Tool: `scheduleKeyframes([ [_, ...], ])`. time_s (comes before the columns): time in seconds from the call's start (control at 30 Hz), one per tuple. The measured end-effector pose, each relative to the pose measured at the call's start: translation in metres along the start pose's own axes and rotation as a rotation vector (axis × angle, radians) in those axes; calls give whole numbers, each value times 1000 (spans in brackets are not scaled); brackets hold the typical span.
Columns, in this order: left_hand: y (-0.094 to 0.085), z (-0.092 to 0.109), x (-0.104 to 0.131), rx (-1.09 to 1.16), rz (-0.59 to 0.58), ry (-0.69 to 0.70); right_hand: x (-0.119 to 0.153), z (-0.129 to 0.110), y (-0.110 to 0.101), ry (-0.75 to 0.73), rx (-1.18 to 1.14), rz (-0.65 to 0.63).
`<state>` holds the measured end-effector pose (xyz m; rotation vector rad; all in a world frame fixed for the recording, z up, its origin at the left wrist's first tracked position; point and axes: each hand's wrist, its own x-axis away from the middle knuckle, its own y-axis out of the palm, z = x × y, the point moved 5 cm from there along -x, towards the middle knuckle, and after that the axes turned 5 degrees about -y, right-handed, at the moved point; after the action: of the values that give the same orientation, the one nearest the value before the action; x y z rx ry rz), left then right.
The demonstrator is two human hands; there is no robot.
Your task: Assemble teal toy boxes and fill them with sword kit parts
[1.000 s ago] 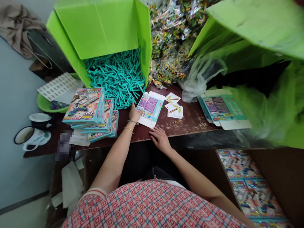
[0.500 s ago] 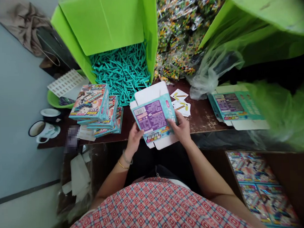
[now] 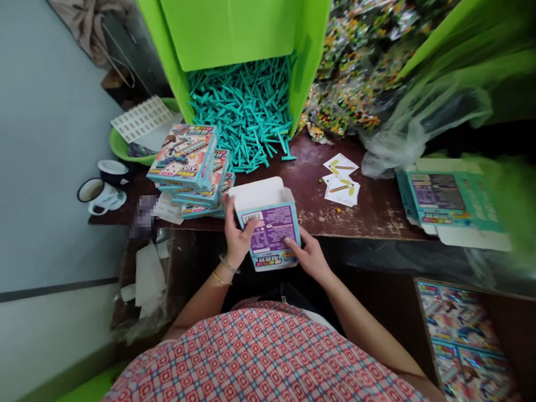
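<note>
A small purple and teal cardboard box is held between my hands over the table's front edge. Its printed back faces up, its far end stands open with a white flap raised, and its near end looks folded in. My left hand grips the left side, thumb on the print near the barcode. At the right side my right hand closes on the box, thumb across the lower print. To the left, a stack of printed toy boxes stands on the table. Printed cards lie beyond my right hand.
A green bin spills teal plastic sticks. Bags of coloured beads are heaped beside it. More flat cartons lie right, under plastic. Mugs stand left. Packed boxes sit in a carton below right.
The box has gone from flattened to opened out, with its near flaps no longer sticking out. My left hand has shifted up its side. The view has swung left.
</note>
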<state>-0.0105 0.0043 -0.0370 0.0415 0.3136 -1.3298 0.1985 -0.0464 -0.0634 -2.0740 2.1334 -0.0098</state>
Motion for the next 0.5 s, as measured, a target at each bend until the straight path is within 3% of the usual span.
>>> scheduleKeyframes([
  [0.1, 1, 11, 14, -99, -147, 111, -1, 6, -13, -98, 88, 259],
  [0.2, 6, 17, 24, -71, -177, 151, -3, -2, -15, -166, 126, 335],
  [0.3, 7, 12, 25, 29, -162, 31, -4, -14, -14, -223, 170, 250],
  [0.4, 9, 2, 20, 218, -157, -206, -8, -20, -18, -252, 219, 72],
  [0.5, 23, -6, 10, 471, -293, -489, -26, -23, -31, -309, 337, -55],
])
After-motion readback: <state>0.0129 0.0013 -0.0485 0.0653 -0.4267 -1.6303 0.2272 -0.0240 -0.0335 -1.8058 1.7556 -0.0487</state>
